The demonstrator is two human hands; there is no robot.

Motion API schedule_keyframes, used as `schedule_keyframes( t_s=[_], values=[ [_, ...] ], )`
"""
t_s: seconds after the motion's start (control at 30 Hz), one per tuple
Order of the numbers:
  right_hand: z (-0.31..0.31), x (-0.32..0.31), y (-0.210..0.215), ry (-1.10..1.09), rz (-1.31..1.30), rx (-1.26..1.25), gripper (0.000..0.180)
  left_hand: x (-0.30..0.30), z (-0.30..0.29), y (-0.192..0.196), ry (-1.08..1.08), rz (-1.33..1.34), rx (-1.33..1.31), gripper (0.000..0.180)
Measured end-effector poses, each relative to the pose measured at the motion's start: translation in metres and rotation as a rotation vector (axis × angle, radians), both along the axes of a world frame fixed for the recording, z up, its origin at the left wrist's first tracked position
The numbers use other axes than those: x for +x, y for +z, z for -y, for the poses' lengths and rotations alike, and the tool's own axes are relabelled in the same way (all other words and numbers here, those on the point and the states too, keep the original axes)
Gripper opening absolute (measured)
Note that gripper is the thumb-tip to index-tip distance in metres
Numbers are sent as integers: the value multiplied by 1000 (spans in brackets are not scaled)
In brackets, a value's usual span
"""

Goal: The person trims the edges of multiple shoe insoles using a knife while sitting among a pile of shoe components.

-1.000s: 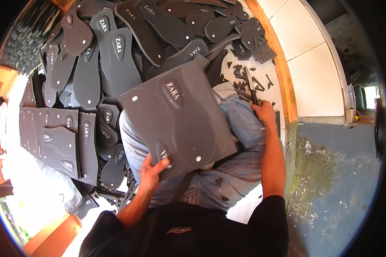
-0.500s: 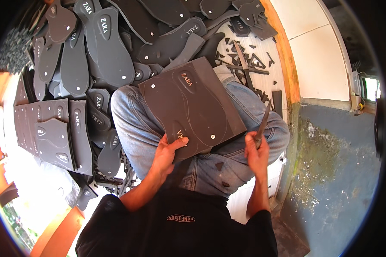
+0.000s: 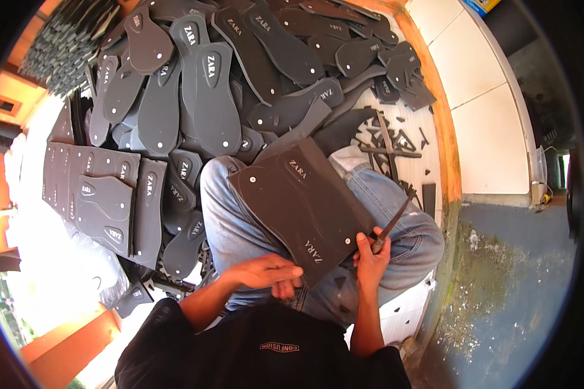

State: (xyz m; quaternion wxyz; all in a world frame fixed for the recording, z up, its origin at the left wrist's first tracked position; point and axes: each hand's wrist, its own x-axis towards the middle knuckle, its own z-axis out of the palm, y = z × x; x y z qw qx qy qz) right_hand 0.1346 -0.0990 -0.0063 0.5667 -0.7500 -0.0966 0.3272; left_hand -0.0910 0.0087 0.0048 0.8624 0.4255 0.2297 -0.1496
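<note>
A dark grey foam sheet [image 3: 302,211], marked with sandal-sole outlines and small white dots, rests tilted across my lap. Its left edge curves inward. My left hand [image 3: 269,272] is by the sheet's lower corner, index finger stretched out and other fingers partly curled beneath; nothing shows in it. In my right hand [image 3: 372,256] is a narrow dark-bladed knife [image 3: 399,217], its blade pointing up and away to the right. The fingers of that hand also touch the sheet's right edge near the lower white dot.
Cut foam soles [image 3: 217,97] lie heaped ahead and to the left. Stacked sole sheets [image 3: 104,159] stand at the left. Dark offcuts [image 3: 396,139] litter the floor beyond my right knee. A tiled ledge [image 3: 477,123] and a stained blue-grey surface [image 3: 519,279] are at the right.
My left hand has let go of the sheet and straightened its index finger. My right hand, with the knife, has come to the sheet's right edge. The whole view has shifted.
</note>
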Motion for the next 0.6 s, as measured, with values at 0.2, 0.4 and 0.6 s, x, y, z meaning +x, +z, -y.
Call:
schedule_keyframes(
  t_s=[0.2, 0.4, 0.6],
  values=[
    [-11, 0, -20, 38, -231, 71, 30, -52, -130, 22, 974, -369, 1531, 37],
    [4, 11, -18, -26, -136, 160, 24, -27, -207, -33, 437, -604, 2123, 89],
    [9, 26, -1, -43, 64, 119, 22, 4, -246, -62, 520, -466, 2263, 71]
  ],
)
